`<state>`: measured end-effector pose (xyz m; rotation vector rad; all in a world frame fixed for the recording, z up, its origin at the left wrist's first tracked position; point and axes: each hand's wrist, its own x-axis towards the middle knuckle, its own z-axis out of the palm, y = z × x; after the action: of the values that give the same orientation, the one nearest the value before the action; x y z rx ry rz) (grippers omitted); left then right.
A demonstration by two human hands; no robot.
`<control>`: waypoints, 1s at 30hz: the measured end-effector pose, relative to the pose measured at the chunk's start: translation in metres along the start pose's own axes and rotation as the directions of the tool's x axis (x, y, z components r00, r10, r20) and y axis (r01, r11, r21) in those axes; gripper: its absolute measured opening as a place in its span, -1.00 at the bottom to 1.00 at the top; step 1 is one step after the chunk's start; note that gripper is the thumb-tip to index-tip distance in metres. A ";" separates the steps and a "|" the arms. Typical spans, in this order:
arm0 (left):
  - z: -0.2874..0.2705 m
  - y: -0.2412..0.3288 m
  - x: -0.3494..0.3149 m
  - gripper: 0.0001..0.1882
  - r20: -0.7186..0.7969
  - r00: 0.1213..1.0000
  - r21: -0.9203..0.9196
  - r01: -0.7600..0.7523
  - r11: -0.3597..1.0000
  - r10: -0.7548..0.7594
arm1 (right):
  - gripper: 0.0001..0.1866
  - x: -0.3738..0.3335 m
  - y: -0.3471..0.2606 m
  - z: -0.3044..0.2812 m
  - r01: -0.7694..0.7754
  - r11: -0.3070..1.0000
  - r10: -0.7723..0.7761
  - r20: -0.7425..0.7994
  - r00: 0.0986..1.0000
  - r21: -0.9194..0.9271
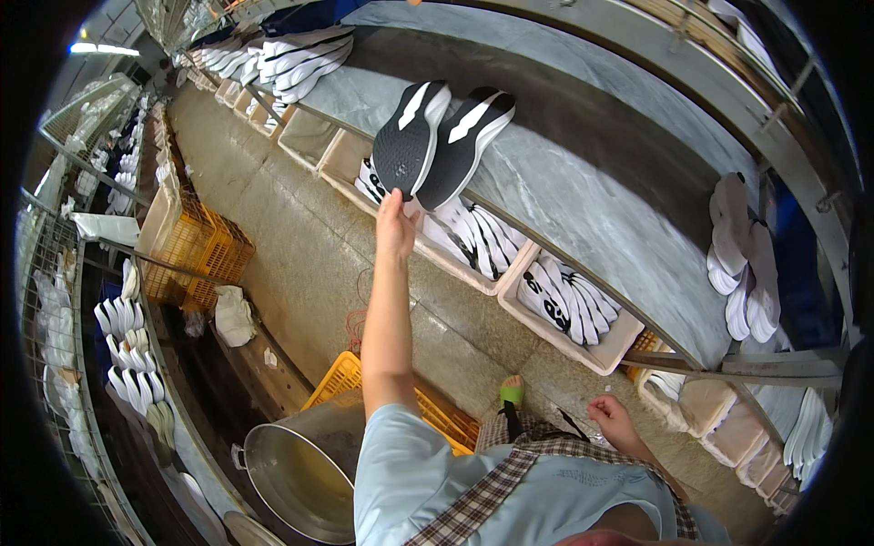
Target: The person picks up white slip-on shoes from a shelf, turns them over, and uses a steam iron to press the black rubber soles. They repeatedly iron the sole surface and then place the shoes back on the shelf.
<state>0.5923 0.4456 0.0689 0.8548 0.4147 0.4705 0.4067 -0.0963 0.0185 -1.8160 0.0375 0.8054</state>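
Observation:
My left hand (395,227) reaches forward with its fingers closed on the near end of a shoe sole (407,146), black with a white stripe and white sidewall. A second, matching shoe sole (469,146) lies right beside it, over the front edge of the grey worktop (583,218). Whether my fingers also touch that second one, I cannot tell. By my waist hangs my right hand (614,420), its fingers curled in and nothing visible in them. Below the soles, a pale bin (487,287) holds several white and black soles.
Another pale bin (601,359) of soles stands to the right under the worktop edge. Stacked soles (305,62) lie at its far left, more soles (746,264) at its right. Behind my left arm are a yellow crate (337,378) and a metal pot (300,478).

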 end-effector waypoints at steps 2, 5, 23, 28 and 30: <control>0.002 -0.019 0.000 -0.81 0.105 0.994 -0.151 0.048 0.987 -0.032 | -0.84 -0.004 0.005 -0.002 0.008 1.000 -0.008 -0.024 1.000 0.023; 0.012 -0.038 0.006 -0.81 0.177 0.984 -0.265 0.079 0.961 -0.032 | -0.84 -0.013 0.011 -0.002 -0.020 1.000 0.022 -0.076 0.997 0.015; 0.121 0.049 -0.357 -0.58 0.554 0.663 0.360 -0.736 0.574 0.503 | -0.60 -0.146 -0.005 -0.067 0.534 0.782 -0.603 -0.611 0.514 -0.322; 0.207 -0.028 -0.438 -0.70 0.939 0.297 0.339 -0.691 0.638 -0.176 | -0.30 -0.255 0.003 -0.108 0.545 0.656 -0.715 -0.662 0.225 -0.523; 0.258 -0.075 -0.482 -0.81 0.927 -0.116 0.188 -0.678 0.711 -0.356 | -0.21 -0.300 0.022 -0.124 0.458 0.640 -0.762 -0.586 0.276 -0.617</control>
<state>0.3489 -0.0203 0.2378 1.7924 -1.2340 -0.2929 0.2300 -0.3141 0.1827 -2.1275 -0.2322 -0.7397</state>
